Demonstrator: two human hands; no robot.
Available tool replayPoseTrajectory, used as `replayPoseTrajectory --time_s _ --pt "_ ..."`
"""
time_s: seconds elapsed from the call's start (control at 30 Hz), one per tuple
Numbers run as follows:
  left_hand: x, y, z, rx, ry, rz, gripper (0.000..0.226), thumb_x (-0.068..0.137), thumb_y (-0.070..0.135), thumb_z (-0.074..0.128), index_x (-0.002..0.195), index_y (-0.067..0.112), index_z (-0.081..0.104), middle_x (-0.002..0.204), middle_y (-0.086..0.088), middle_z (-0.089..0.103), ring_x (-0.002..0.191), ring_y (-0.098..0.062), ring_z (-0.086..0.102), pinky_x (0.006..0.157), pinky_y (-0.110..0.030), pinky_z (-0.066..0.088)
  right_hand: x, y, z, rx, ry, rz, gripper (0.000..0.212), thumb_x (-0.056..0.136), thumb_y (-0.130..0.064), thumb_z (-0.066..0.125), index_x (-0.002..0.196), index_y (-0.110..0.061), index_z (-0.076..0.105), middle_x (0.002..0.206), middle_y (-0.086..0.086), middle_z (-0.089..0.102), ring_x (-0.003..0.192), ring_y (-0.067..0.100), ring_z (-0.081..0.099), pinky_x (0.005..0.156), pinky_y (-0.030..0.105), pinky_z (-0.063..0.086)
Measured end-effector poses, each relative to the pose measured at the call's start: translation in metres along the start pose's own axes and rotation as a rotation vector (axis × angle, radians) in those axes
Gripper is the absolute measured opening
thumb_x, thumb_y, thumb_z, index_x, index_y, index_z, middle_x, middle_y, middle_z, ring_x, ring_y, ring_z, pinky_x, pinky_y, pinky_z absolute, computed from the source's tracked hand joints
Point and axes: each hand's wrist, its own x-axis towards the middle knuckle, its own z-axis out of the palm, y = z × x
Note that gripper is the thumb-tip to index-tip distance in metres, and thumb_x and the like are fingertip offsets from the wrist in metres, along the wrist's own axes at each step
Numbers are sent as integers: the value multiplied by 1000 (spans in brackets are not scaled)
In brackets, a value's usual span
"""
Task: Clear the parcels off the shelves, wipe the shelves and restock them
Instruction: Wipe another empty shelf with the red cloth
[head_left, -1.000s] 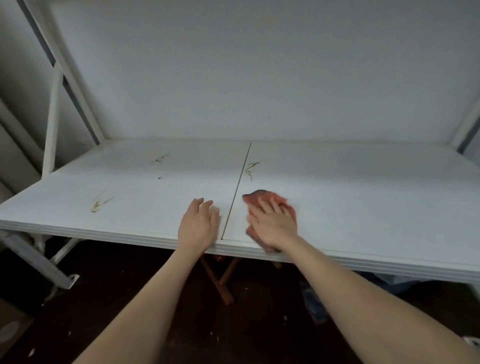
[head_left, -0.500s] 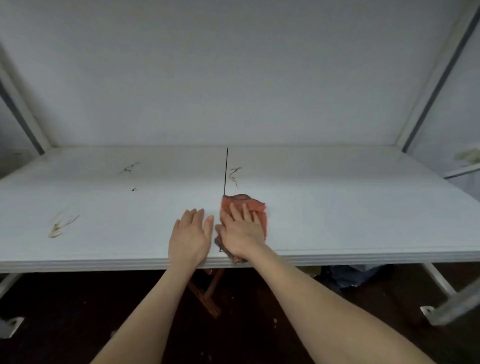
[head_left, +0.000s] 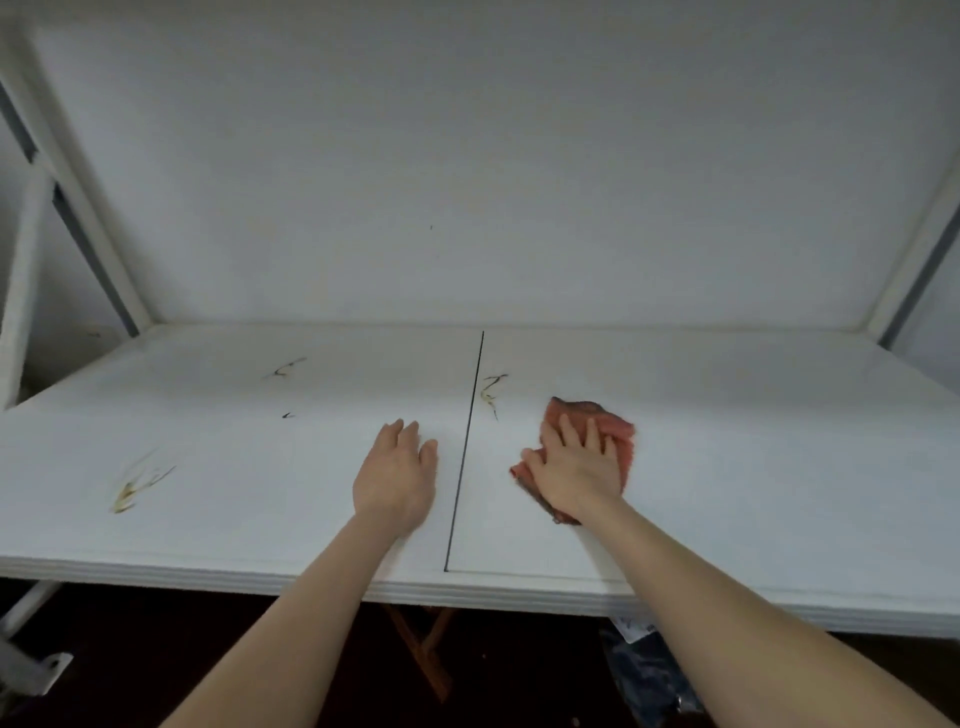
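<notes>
Inspecting the white shelf (head_left: 218, 525), we record a pink cloth (head_left: 618, 434) lying on its right panel, a little to the right of the dark seam (head_left: 465, 447) that runs from the front edge to the back. The right hand (head_left: 576, 467) lies on top of the cloth, fingers straight and slightly spread, pressing it flat to the board. Cloth shows beyond the fingertips and at the thumb side. The left hand (head_left: 397, 475) rests palm down on the left panel just beside the seam, fingers straight and close together, holding nothing. The seam lies between the two hands.

We note four marks on the surface:
- a yellowish streak (head_left: 140, 486) near the front left
- a dark scuff (head_left: 285, 368) further back
- a small fleck (head_left: 287, 415) between them
- a scuff (head_left: 493, 392) just right of the seam, near the cloth but apart from it

White uprights stand at the rear left (head_left: 78, 197) and rear right (head_left: 914, 249). Below the front edge we see crossed wooden legs (head_left: 421, 644) and a dark bundle (head_left: 649, 670) which we cannot identify
</notes>
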Motion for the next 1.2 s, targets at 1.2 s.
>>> replayPoseTrajectory --time_s 1.2 --pt "37 -2 22 404 -35 29 65 99 50 22 151 12 18 158 -8 17 146 -25 11 119 -41 10 127 59 -16 39 189 461 60 99 -50 29 150 -18 30 155 19 21 145 39 12 118 47 10"
